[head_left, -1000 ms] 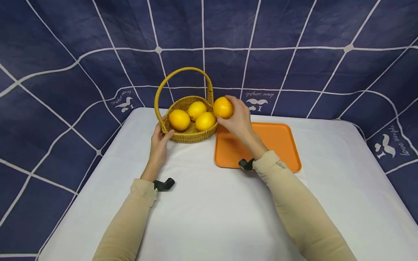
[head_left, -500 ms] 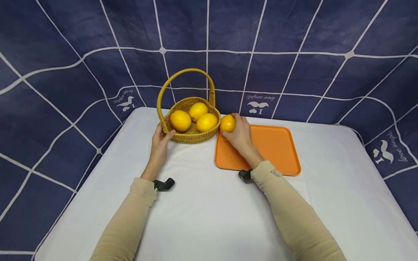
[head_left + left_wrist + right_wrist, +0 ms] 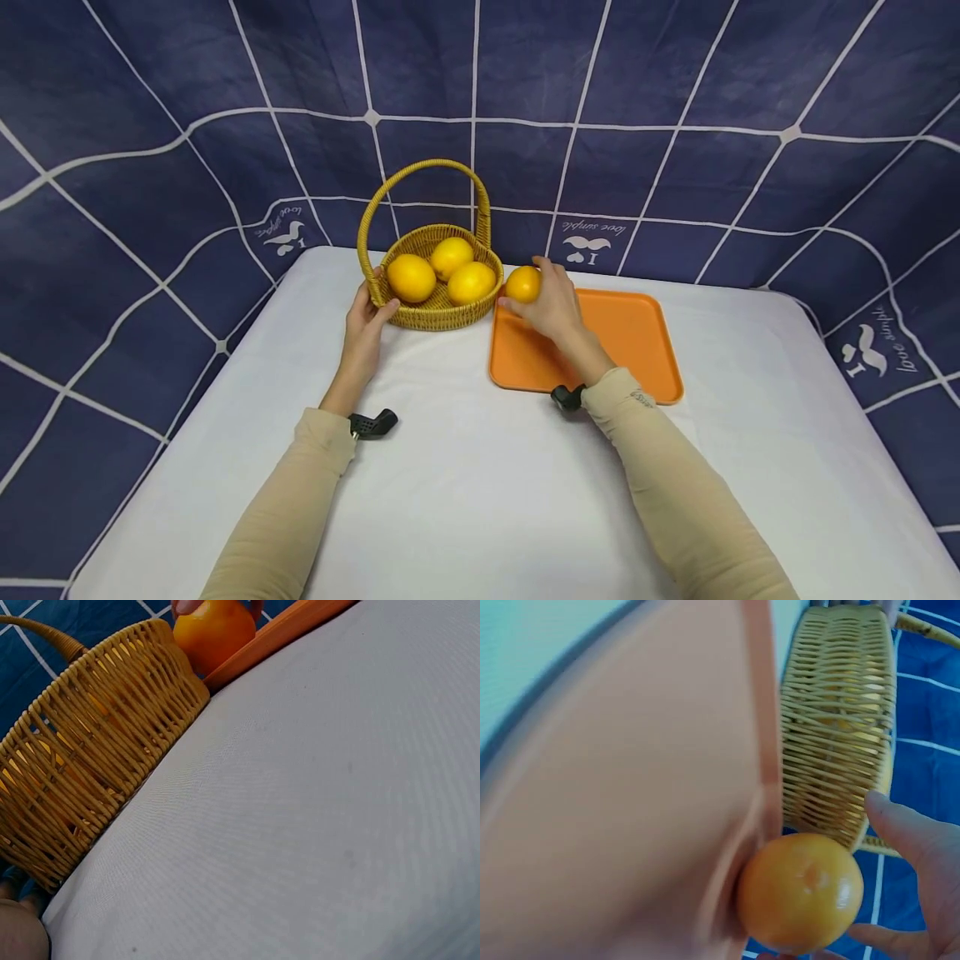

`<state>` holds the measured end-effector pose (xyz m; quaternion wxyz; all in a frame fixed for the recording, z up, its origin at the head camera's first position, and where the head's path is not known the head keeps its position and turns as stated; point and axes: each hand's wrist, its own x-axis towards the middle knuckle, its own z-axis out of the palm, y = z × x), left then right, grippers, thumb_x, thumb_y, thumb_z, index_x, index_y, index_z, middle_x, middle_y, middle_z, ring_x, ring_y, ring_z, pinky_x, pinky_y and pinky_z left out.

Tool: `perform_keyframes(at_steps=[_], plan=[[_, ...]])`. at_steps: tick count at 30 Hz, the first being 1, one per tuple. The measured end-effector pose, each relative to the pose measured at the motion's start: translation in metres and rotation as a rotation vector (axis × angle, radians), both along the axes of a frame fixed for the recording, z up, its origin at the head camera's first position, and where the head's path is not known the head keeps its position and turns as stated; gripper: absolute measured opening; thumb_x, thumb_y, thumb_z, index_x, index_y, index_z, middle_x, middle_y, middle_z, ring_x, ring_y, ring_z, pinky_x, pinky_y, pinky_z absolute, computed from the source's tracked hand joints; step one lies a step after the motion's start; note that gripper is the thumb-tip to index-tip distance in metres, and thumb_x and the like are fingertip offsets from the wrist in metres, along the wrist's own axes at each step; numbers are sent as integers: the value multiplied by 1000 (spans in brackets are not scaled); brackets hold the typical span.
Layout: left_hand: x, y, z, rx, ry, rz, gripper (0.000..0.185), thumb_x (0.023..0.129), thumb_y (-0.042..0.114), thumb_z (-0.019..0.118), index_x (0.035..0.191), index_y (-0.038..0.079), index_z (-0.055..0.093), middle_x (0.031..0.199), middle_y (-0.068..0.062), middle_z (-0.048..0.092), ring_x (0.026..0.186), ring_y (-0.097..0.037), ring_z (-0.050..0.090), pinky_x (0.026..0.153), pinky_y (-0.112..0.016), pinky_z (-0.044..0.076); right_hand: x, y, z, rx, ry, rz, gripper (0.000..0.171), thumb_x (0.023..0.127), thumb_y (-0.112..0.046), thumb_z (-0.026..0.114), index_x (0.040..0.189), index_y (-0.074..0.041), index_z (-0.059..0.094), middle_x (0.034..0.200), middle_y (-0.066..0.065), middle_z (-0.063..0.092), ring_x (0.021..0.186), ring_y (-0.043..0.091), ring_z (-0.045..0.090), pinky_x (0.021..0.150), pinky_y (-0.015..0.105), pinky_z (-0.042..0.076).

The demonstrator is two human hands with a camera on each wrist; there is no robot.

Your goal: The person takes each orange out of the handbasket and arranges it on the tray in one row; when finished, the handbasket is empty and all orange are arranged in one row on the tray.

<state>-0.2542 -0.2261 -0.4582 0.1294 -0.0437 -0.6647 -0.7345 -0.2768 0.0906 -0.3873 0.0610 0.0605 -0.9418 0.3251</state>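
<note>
Visibly, "I love simple" backdrop (image 3: 288,235) print

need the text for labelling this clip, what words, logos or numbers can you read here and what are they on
"I love simple", beside a small moustache sign, printed on the blue backdrop cloth at the right.
The same print above the tray and left of the basket is upside down or slanted, only partly legible.
Small dark print on the right sleeve cuff: too small to read.
</note>
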Motion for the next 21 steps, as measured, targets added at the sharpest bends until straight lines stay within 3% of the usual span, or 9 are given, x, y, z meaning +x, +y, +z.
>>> perform_keyframes(at_steps=[13,21], plan=[[3,-2,2,0,-13,-7,67,105,8,62,166,12,34,172,-7,32,159,-22,30,130,-32,27,0,-6,18,-43,53,51,81,93,-36,80,156,-2,43,157,22,47,145,39,45,126,51,36],[16,4,25,9,-38,-19,68,103,4,61,165,4,32,172,-13,31,159,-26,31,130,-34,28,-2,-34,31,24,74,144,77,94,-34,80,155,-2,46,157,21,49,146,39,46,124,49,39]])
